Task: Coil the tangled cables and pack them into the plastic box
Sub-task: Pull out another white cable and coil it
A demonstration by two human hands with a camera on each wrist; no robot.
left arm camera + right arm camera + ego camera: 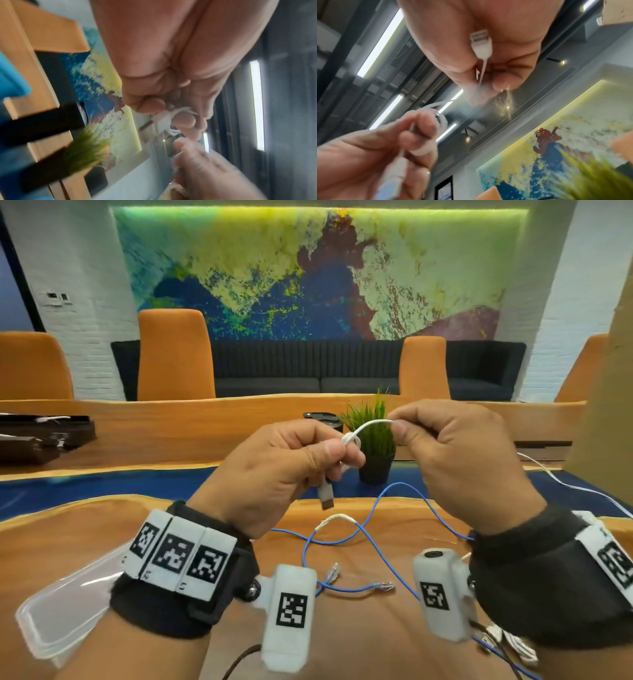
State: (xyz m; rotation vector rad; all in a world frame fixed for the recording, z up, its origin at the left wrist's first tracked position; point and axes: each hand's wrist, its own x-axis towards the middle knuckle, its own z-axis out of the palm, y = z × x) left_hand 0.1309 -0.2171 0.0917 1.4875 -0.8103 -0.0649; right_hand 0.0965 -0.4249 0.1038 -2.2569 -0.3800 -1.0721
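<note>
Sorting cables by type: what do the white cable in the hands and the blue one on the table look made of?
Thin white cable: smooth, matte plastic-like jacket, silvery metal USB plug. Thin blue cable: glossy plastic-looking sheath, clear plug ends.

— What is the orange-brown wooden desk [359,645] like?
— Smooth, with a soft sheen. The clear plastic box [65,611] on it is glossy.
— The cables?
— The thin white cable [368,426] looks smooth, its USB plug [325,495] tipped in metal; the blue cable [394,498] is matt.
</note>
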